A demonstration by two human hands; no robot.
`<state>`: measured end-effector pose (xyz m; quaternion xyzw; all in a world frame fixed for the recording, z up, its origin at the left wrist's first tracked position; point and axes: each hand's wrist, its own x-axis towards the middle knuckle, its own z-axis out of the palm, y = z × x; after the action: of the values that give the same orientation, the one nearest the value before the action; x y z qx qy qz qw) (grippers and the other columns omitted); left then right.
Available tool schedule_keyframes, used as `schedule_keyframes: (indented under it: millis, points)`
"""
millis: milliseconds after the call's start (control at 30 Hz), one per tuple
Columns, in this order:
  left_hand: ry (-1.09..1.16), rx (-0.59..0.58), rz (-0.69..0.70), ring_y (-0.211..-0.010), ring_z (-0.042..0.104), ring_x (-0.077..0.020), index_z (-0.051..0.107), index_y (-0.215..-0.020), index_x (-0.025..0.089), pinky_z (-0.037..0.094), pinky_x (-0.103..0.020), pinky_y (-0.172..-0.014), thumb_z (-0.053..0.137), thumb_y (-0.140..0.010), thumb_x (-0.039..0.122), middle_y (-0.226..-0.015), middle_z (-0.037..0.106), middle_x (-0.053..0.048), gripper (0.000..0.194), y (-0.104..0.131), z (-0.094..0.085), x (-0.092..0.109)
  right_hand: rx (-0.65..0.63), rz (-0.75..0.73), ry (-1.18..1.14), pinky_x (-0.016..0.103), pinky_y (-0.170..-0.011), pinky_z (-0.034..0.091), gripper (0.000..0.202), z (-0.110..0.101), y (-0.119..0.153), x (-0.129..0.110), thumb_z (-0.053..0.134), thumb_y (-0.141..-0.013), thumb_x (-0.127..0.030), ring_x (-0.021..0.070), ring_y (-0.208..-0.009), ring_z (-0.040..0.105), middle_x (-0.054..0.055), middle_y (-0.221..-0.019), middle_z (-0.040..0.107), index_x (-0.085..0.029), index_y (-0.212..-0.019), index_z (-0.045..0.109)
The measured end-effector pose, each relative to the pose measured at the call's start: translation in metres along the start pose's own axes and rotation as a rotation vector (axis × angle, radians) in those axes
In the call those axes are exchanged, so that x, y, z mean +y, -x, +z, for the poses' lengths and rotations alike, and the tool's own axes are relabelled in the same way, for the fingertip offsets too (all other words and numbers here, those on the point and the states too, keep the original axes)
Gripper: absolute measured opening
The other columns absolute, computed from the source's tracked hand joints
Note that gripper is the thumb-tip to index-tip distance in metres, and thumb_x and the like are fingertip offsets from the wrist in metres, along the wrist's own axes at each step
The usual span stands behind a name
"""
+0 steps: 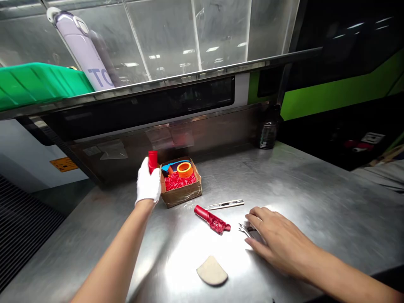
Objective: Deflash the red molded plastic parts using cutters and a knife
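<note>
My left hand [148, 183], in a white glove, is closed round a red plastic tube [152, 159] that stands upright in its grip. It is at the left side of a small cardboard box [181, 196]. My bare right hand [277, 237] is low over the metal table, thumb and fingers apart, around a pair of small nippers [245, 230]. The nippers' handles are partly hidden by the hand. Left of the nippers lies a red plastic part [213, 219] with a tubular end. Just behind it is a slim utility knife [225, 205].
Inside the box are red plastic scraps [179, 182] and an orange tape roll [184, 169]. A beige wedge-shaped piece [212, 270] lies near the front. A dark bottle [268, 130] stands at the back right. A ledge above holds a green bin [41, 84] and a lilac flask [80, 48].
</note>
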<state>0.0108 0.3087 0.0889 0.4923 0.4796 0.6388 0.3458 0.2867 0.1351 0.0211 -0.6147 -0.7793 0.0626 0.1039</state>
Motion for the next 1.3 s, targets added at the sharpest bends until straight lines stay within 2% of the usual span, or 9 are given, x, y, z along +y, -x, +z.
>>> schedule_keyframes:
  millis: [67,167,267,467,567,700,967,1133,1300]
  points:
    - [0.025,-0.007,-0.018,-0.131,0.034,-0.0258,0.053,-0.125,0.023,0.016,-0.04,-0.114,0.059,-0.08,0.015,-0.139,0.045,-0.006,0.046,0.014,-0.009,0.002,0.02,-0.008,0.008,0.038,-0.073,0.042,0.013,-0.004,-0.006,0.003,0.052,-0.088,-0.022,0.0233,-0.085,0.052,0.007,-0.095,0.054,-0.016,-0.096,0.06]
    - [0.125,-0.085,-0.18,-0.109,0.057,-0.0301,0.052,-0.123,0.017,0.039,-0.055,-0.099,0.052,-0.086,0.026,-0.126,0.055,-0.015,0.038,0.06,-0.026,0.007,0.059,-0.038,0.056,0.034,-0.072,0.041,0.014,-0.004,-0.022,0.01,0.048,-0.09,-0.02,0.0219,-0.085,0.053,0.007,-0.094,0.055,-0.017,-0.096,0.06]
    - [0.228,-0.122,-0.426,-0.1,0.063,-0.0281,0.055,-0.119,0.01,0.051,-0.052,-0.088,0.048,-0.088,0.019,-0.123,0.059,-0.021,0.033,0.113,-0.04,0.01,0.061,-0.069,0.096,0.034,-0.076,0.041,0.02,0.004,-0.045,0.018,0.048,-0.09,-0.022,0.0233,-0.091,0.053,0.009,-0.1,0.055,-0.016,-0.105,0.06]
    - [0.395,0.056,-0.795,-0.098,0.065,-0.0315,0.058,-0.115,0.003,0.055,-0.051,-0.084,0.056,-0.084,0.011,-0.119,0.061,-0.025,0.033,0.178,-0.061,0.007,0.004,-0.143,0.144,0.034,-0.082,0.038,0.023,0.024,-0.076,0.022,0.046,-0.093,-0.025,0.0244,-0.096,0.052,0.009,-0.103,0.057,-0.019,-0.11,0.06]
    - [0.426,0.054,-0.852,-0.098,0.064,-0.0313,0.049,-0.125,0.003,0.054,-0.053,-0.084,0.059,-0.083,0.01,-0.122,0.059,-0.026,0.044,0.191,-0.07,0.004,-0.026,-0.159,0.173,0.034,-0.077,0.037,0.02,0.027,-0.08,0.02,0.046,-0.093,-0.025,0.0236,-0.091,0.054,0.008,-0.098,0.058,-0.021,-0.103,0.063]
    - [0.482,0.074,-0.871,-0.094,0.064,-0.0252,0.038,-0.136,0.013,0.056,-0.049,-0.081,0.057,-0.083,0.006,-0.116,0.063,-0.016,0.056,0.2,-0.078,0.002,-0.041,-0.146,0.206,0.033,-0.071,0.034,0.017,0.026,-0.083,0.018,0.046,-0.092,-0.02,0.0243,-0.085,0.055,0.007,-0.089,0.057,-0.019,-0.091,0.063]
    - [0.536,0.006,-0.822,-0.094,0.062,-0.0214,0.029,-0.143,0.023,0.055,-0.043,-0.082,0.056,-0.086,0.012,-0.103,0.065,-0.008,0.063,0.212,-0.089,-0.014,-0.08,-0.081,0.11,0.029,-0.058,0.028,0.009,0.023,-0.081,0.02,0.049,-0.086,-0.018,0.0206,-0.07,0.055,0.007,-0.083,0.056,-0.017,-0.083,0.057]
    - [0.562,-0.02,-0.797,-0.09,0.062,-0.0209,0.046,-0.134,0.028,0.053,-0.044,-0.081,0.062,-0.082,0.015,-0.093,0.064,-0.004,0.056,0.215,-0.091,-0.018,-0.104,-0.037,-0.127,0.028,-0.063,0.035,0.013,0.011,-0.069,0.017,0.043,-0.088,-0.02,0.0197,-0.076,0.057,0.006,-0.085,0.059,-0.018,-0.083,0.055]
    - [0.555,-0.015,-0.777,-0.079,0.06,-0.0209,0.069,-0.105,0.019,0.054,-0.048,-0.077,0.07,-0.077,0.027,-0.083,0.061,-0.005,0.029,0.217,-0.088,-0.01,-0.231,-0.053,-0.511,0.023,-0.059,0.041,0.021,-0.008,-0.041,-0.002,0.034,-0.092,-0.028,0.0154,-0.069,0.058,0.001,-0.078,0.061,-0.019,-0.09,0.053]
